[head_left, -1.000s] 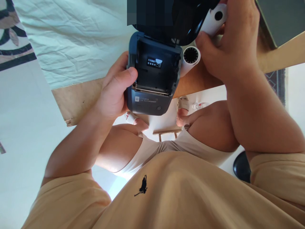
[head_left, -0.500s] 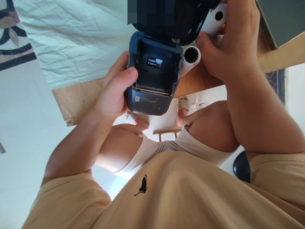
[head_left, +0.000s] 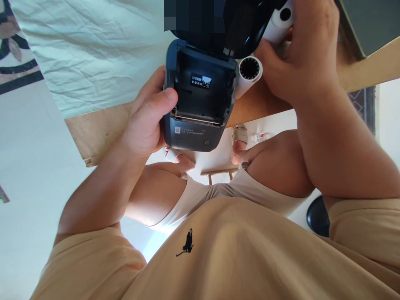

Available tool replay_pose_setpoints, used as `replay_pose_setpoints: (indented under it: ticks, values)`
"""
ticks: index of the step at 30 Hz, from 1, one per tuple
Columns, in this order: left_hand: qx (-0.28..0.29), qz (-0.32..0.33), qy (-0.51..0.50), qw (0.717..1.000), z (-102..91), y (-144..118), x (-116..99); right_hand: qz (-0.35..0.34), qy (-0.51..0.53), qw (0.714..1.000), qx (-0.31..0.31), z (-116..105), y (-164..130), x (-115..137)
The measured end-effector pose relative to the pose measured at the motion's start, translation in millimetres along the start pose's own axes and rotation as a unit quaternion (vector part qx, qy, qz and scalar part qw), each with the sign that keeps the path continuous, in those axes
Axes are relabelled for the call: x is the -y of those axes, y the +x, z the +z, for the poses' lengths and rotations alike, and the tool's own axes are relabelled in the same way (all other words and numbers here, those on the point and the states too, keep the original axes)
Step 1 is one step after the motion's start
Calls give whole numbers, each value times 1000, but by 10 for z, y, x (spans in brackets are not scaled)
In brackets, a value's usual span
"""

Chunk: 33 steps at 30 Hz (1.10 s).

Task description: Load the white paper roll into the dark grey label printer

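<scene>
My left hand (head_left: 150, 110) grips the left side of a dark portable label printer (head_left: 190, 137), thumb over its rim. The black lid (head_left: 246, 35) is swung up, baring the inner bay, where a small lit display (head_left: 201, 81) shows white characters. Just right of the printer is a white paper roll (head_left: 245, 85) with a toothed black core. Farther up, another white roll (head_left: 275, 27) with a dark hole in its end lies between the thumb and fingers of my right hand (head_left: 308, 54). Most of those fingers are hidden behind the hand and roll.
A pale green cloth (head_left: 93, 54) covers the left of the wooden table (head_left: 100, 129). At the upper right lies a dark flat panel (head_left: 371, 25). Under the table edge are my sandalled feet and a wooden bar (head_left: 218, 171). A round black object (head_left: 318, 216) is at lower right.
The printer, rolls and both hands appear shifted very slightly left in view, along with the table. Both hands keep the same pose and the lid stays raised.
</scene>
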<state>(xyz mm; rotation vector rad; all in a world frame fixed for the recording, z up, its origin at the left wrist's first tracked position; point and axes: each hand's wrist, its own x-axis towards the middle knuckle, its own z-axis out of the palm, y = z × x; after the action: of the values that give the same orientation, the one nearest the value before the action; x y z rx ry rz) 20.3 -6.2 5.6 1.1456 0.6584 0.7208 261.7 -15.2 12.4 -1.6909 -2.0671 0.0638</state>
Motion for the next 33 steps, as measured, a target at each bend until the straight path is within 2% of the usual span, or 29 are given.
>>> replay_pose_setpoints:
  ticks: [5,12,26,33]
  values:
    - [-1,1,25,1000,14,-4,-6,1,8,1000,-4,-1,2,-11]
    - [-13,5,-37,999,16,5,20,6,-5,1000,-4,14,6,5]
    - [-19,-18,-51,998,11,-2,1,3,-10,1000,2,9,11,16]
    - [-12,-4,-13,1000,11,1,18,7,-8,1000,1,8,15,22]
